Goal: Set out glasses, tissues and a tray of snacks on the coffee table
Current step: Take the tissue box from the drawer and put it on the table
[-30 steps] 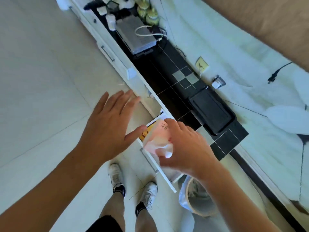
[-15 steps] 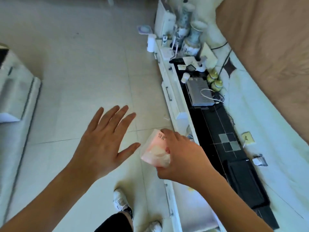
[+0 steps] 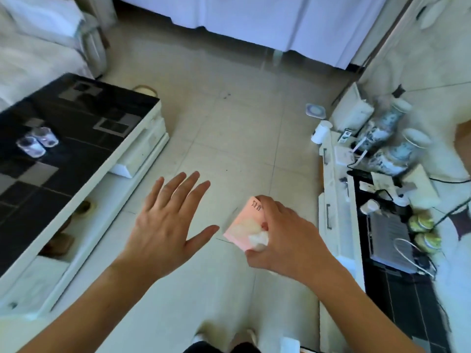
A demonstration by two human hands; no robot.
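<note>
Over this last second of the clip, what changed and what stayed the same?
The view swung away from the TV cabinet, now at right, bringing the coffee table with two glasses into sight at left. Unchanged: the right hand still grips the pink tissue pack; the left hand stays open and empty.
</note>
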